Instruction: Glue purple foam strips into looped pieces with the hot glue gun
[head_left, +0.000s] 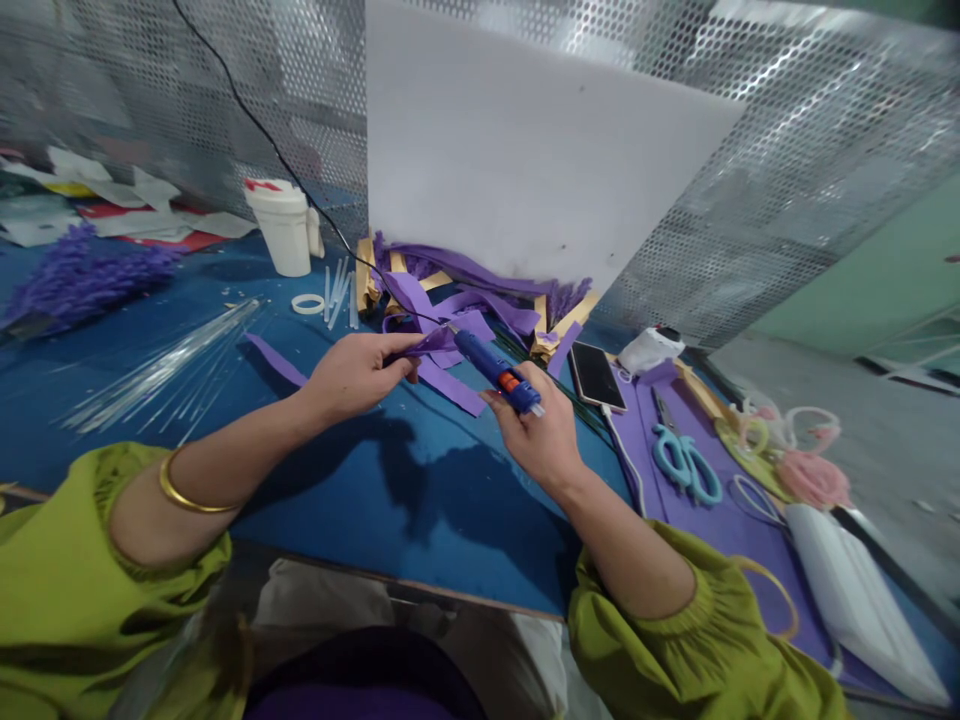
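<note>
My left hand (366, 375) pinches a purple strip (442, 340) that looks like paper or ribbon, above the blue table. In my right hand (546, 430) is a blue glue gun (491, 368) with an orange part. Its nozzle points up and left, close to the strip; I cannot tell whether they touch. A clear glue stick end shows at the back of the gun. Behind both hands lies a heap of purple strips (517, 312), with small lavender bunches (568, 300) wrapped in tan paper beside it.
Several glue sticks (337, 292), a tape roll (307, 303) and a white lidded cup (281, 228) stand at back left. Thin clear strands (172, 365) and lavender stems (90, 275) lie left. To the right are a phone (598, 377) with a cable and teal-handled scissors (686, 462). A white board (525, 150) leans behind.
</note>
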